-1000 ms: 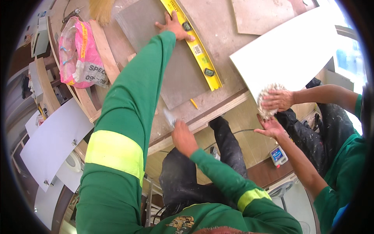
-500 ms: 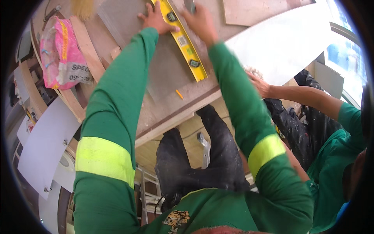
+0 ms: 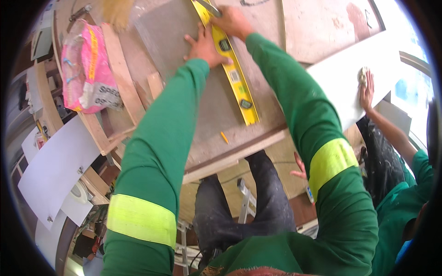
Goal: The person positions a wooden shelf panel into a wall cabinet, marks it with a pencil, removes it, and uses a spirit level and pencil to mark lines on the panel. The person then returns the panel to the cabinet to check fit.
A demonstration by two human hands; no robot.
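Note:
A yellow spirit level (image 3: 235, 73) lies lengthwise on a grey panel (image 3: 170, 37) on the wooden worktop (image 3: 255, 18). My left hand (image 3: 206, 48) presses beside and onto the level's left edge, fingers spread. At the level's far end, my right hand (image 3: 230, 23) grips a slim metal tool (image 3: 209, 7) lying across the yellow bar; what kind of tool is unclear. A yellow pencil (image 3: 224, 137) is near the worktop's front edge, below the level.
A pink bag (image 3: 85, 64) and timber strips (image 3: 124, 78) lie left. At right, a co-worker's hand (image 3: 366, 92) holds a fluffy pad on a white board (image 3: 340, 78). A ladder (image 3: 246, 200) stands below, beside my legs; white panels (image 3: 48, 165) lean at lower left.
My right hand has risen from the front edge to the level's far end with the tool. My left hand stays on the level. The co-worker's pad has moved right along the white board.

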